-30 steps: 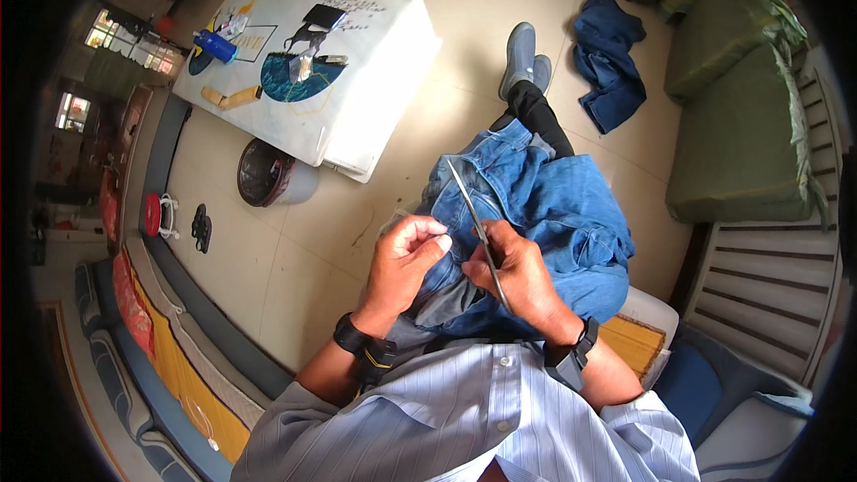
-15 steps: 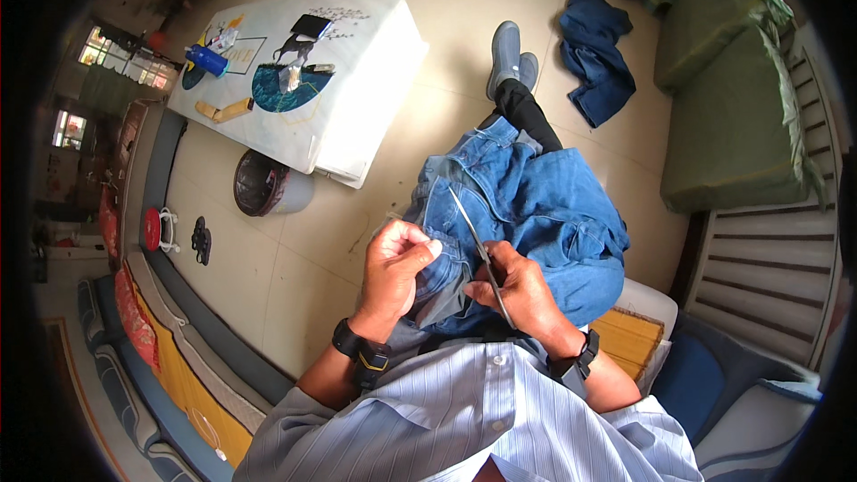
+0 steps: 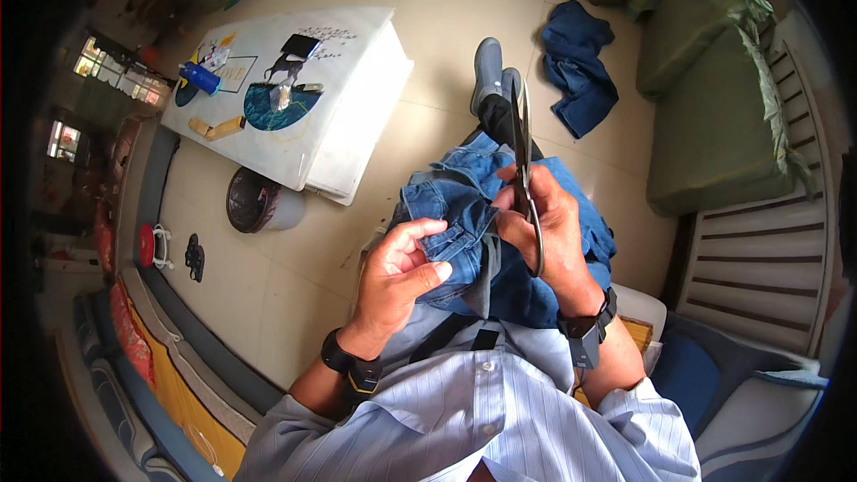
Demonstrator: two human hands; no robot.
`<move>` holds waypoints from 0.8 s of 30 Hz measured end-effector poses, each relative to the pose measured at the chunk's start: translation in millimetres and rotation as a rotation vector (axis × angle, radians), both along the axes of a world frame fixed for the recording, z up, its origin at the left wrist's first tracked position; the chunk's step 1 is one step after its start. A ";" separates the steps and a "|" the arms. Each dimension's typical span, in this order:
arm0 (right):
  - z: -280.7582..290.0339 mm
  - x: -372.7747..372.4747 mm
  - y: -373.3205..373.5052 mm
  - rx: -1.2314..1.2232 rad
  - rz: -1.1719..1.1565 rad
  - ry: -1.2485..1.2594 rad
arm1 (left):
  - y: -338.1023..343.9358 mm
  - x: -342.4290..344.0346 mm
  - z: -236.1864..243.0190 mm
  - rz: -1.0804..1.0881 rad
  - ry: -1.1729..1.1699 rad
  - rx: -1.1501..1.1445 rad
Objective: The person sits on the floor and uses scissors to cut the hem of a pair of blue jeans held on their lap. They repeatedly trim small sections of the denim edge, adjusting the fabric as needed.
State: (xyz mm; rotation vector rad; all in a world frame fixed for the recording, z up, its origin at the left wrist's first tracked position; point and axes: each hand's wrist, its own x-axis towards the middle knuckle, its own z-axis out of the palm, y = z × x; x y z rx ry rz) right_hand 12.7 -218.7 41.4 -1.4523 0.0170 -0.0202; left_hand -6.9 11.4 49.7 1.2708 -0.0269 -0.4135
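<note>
A pair of blue jeans (image 3: 464, 254) lies bunched across my lap, grey inner cloth showing at one edge. My left hand (image 3: 399, 270) grips their left edge, thumb and forefinger apart with denim between them. Metal scissors (image 3: 523, 138) hang on my right hand (image 3: 552, 223), blades pointing away from me and a loop handle beside the palm. The fingertips of that same hand pinch a fold of the denim near the middle. What lies under the fingers is hidden.
A white patterned table (image 3: 357, 116) stands ahead left, bearing a blue bottle (image 3: 200, 78). Beside it is a waste bin (image 3: 284, 212). More dark denim (image 3: 578, 67) lies on the floor past my feet. Green-covered furniture (image 3: 714, 134) stands at the right, a sofa (image 3: 134, 393) at the left.
My right hand has moved up and forward; the scissors swung from slanting left to pointing nearly straight ahead. Its fingertips now hold a denim fold. My left thumb and forefinger have spread apart.
</note>
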 end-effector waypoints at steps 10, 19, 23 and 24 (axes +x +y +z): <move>-51.6 27.8 -18.5 -0.153 0.104 0.010 | -23.6 -13.5 -46.5 -0.121 0.417 -0.223; -19.2 -2.4 -4.8 -0.720 -0.120 -0.007 | -25.4 -20.5 -64.4 -0.031 0.331 -0.004; -12.7 -32.0 7.0 -0.495 -0.136 0.135 | -29.6 -20.6 -67.5 0.025 0.233 0.050; -10.7 -35.1 9.5 -0.457 -0.134 0.173 | -31.4 -21.8 -68.0 0.023 0.208 0.034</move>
